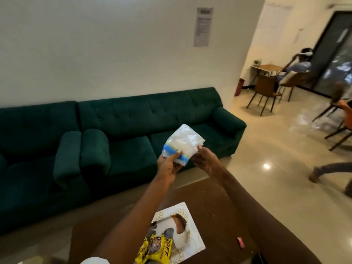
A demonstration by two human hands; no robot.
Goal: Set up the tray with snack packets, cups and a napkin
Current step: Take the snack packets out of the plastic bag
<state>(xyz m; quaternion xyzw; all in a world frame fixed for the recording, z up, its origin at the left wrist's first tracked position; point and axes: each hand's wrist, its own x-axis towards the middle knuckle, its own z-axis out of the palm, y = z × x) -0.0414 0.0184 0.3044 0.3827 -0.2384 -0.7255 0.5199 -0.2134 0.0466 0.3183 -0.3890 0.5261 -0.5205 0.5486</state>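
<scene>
Both hands hold a clear zip bag (182, 142) of white napkins above the brown table (219, 206): the left hand (168, 166) pinches its blue strip, the right hand (204, 159) grips its 4 o'clock edge. At 6 o'clock, a white tray (192, 237) carries a yellow snack packet (154, 248).

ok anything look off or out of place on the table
One stray item: a small pink wrapper lies on the brown table, right of the white tray. The yellow snack packet overhangs the tray's left edge.
</scene>
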